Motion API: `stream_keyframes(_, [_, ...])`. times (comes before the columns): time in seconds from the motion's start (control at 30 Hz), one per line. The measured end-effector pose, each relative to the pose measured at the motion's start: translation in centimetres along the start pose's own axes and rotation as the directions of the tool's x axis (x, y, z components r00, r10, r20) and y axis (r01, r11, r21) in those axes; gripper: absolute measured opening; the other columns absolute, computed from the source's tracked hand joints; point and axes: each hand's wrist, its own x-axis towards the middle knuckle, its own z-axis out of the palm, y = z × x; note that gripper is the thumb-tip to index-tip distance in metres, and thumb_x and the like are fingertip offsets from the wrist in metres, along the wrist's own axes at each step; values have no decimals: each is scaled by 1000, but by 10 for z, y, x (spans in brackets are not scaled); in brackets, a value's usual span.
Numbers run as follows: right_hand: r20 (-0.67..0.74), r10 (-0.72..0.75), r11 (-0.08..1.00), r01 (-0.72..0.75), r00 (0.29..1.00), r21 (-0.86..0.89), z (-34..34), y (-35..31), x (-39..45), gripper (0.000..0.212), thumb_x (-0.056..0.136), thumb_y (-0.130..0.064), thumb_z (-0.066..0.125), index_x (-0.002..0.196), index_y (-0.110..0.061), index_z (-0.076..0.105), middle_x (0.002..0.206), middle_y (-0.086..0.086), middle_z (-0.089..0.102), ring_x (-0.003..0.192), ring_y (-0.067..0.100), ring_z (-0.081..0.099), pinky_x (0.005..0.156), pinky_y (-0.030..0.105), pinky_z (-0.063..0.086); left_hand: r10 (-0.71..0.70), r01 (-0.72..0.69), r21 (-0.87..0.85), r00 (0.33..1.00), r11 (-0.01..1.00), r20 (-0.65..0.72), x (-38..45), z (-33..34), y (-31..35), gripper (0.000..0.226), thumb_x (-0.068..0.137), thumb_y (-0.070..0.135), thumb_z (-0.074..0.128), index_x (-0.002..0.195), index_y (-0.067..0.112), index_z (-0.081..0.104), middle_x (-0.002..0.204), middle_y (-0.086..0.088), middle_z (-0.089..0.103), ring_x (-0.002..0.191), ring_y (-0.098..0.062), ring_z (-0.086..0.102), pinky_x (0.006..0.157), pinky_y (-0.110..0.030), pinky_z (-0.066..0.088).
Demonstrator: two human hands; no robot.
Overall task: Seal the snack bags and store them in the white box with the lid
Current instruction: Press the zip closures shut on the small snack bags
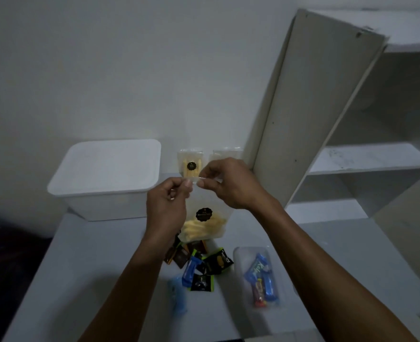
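I hold a clear snack bag (205, 224) of pale yellow sticks with a round black label upright above the table. My left hand (165, 206) and my right hand (228, 183) both pinch its top edge, thumbs and fingers almost meeting at the middle. A second, similar snack bag (190, 164) stands behind against the wall, with another clear bag (226, 153) beside it, partly hidden by my right hand. The white box (105, 191) sits at the back left with its lid (107, 166) on.
Several small wrapped candies (199, 264) in black, green and blue lie on the grey table (92, 280) below the bag. A clear zip bag with blue and red candy bars (260, 280) lies to the right. A white shelf unit (352, 156) stands at the right.
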Motion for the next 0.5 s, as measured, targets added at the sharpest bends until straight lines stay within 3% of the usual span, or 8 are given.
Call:
stream_keyframes(0.27, [98, -32, 998, 37, 995, -57, -1, -31, -17, 17, 94, -36, 64, 96, -20, 71, 98, -3, 74, 93, 17, 66, 83, 42, 54, 18, -18, -1, 999, 1000, -38, -24, -14, 7, 14, 93, 21, 66, 81, 27, 70, 77, 3, 70, 76, -10, 65, 73, -21, 49])
stream_keyframes(0.5, [102, -62, 989, 75, 993, -128, 7, -41, -21, 16, 96, -33, 59, 95, -20, 68, 93, -2, 71, 85, 19, 65, 79, 46, 55, 9, -10, -7, 999, 1000, -47, -32, -23, 9, 15, 93, 19, 66, 81, 27, 70, 77, 3, 70, 76, -10, 64, 73, -21, 49])
